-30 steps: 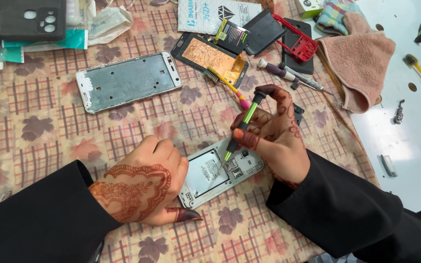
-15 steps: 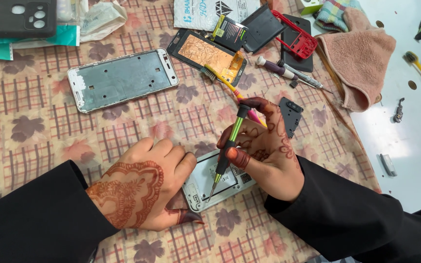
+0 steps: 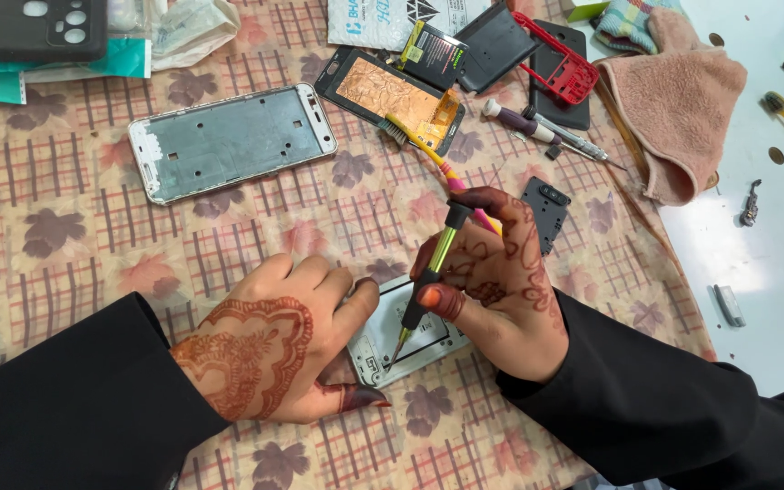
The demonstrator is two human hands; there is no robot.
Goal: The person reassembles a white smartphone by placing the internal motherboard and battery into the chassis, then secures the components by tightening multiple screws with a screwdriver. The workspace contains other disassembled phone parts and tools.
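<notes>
Far left: black phone case point(image 3: 36, 29) on the patterned cloth point(image 3: 65, 245).
Left hand point(image 3: 269, 349): flat, fingers spread, pressing the white phone frame point(image 3: 410, 340) down, near centre.
Right hand point(image 3: 492, 286): clenched round a green screwdriver point(image 3: 428, 277), tip on the frame.
Far centre: silver phone chassis point(image 3: 233, 141), toothbrush point(image 3: 424, 150).
Far right: pink towel point(image 3: 678, 100).

We see a bright, even light from above. Shadows are soft and small under the hands. The white desk point(image 3: 755, 263) shines a little. The picture is sharp, with only slight blur near the edges.
</notes>
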